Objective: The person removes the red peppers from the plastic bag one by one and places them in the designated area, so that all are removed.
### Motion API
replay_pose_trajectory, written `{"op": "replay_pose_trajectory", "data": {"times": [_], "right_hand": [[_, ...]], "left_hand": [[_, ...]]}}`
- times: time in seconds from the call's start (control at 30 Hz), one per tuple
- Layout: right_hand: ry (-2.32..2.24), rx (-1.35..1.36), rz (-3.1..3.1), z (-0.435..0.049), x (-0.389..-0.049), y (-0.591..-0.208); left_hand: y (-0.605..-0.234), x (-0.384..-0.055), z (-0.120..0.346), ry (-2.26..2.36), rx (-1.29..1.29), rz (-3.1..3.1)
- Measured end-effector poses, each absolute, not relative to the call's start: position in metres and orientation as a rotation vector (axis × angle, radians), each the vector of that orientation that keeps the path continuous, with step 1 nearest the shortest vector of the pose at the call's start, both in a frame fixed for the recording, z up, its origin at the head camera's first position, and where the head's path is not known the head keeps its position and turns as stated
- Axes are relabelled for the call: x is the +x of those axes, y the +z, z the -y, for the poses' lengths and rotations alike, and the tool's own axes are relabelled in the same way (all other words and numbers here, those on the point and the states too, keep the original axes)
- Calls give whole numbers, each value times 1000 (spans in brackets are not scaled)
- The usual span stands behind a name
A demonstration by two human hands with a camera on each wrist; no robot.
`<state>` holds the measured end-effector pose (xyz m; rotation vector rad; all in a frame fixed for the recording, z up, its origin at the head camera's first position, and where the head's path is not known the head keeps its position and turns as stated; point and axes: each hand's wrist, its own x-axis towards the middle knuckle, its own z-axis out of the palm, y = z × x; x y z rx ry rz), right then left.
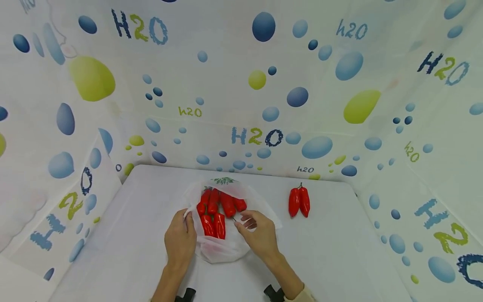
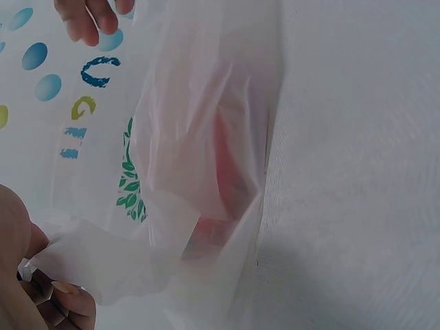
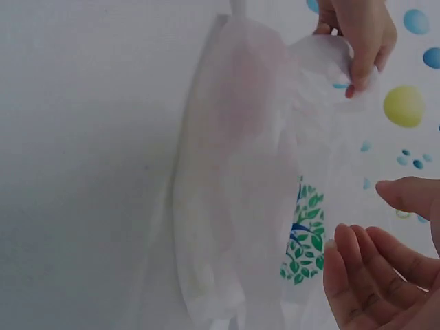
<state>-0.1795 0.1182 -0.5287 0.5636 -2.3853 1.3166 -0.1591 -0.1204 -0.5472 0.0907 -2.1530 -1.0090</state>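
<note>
A white translucent plastic bag [image 1: 222, 252] with a green leaf print [image 3: 306, 237] lies mouth open on the table. Several shiny red peppers [image 1: 228, 204] show inside it. My left hand [image 1: 180, 239] pinches the left edge of the bag's mouth between thumb and fingers, and the left wrist view shows the gathered film [image 2: 103, 265] in that grip. Over the right side of the mouth is my right hand [image 1: 262, 235], thumb apart from its bent fingers and nothing between them in the right wrist view. A thin pepper stem shows close to its thumb tip in the head view.
Two more red peppers [image 1: 299, 202], side by side with stems together, lie on the white table [image 1: 332, 247] to the right of the bag. A white curtain [image 1: 226, 84] with blue and green spots and H2O lettering hangs behind the table and along both sides.
</note>
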Motion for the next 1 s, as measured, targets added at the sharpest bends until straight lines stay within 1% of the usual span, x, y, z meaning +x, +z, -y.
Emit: {"op": "replay_pose_trajectory", "data": {"times": [0.2,0.4,0.67,1.0], "right_hand": [[1340,575,2439,-105,-177,-543],[1283,495,2570,-93,-174,-555],[1303,372,2684,-86,-173,-558],[1324,345,2747,-79,-176,-565]], "left_hand": [[-548,-161,120,-998,78,2141],[-548,-160,120,-1001,70,2138],[-548,-160,119,-1000,68,2138],[-550,-161,119,-999,64,2138]]}}
